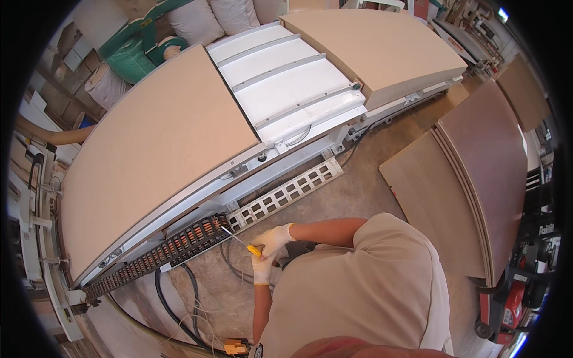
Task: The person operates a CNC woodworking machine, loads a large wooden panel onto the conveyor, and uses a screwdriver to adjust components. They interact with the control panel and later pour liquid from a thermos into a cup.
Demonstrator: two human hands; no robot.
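Note:
Both my hands wear white gloves. My right hand (274, 238) grips a screwdriver (242, 241) with a yellow handle. Its thin shaft points up-left, and the tip touches the end of a black cable chain (173, 244) running along the machine's lower edge. My left hand (261, 269) sits just below the handle, close against the right hand. Whether it holds anything is hidden. A white perforated cable tray (286, 194) lies just beyond the tip.
A large machine bed (286, 83) carries two tan boards (149, 149) (382, 48). Brown panels (477, 173) are stacked on the floor to the right. Black cables (179, 298) trail over the concrete floor. A yellow tool (236, 346) lies at the bottom edge. A red cart (513, 304) stands at right.

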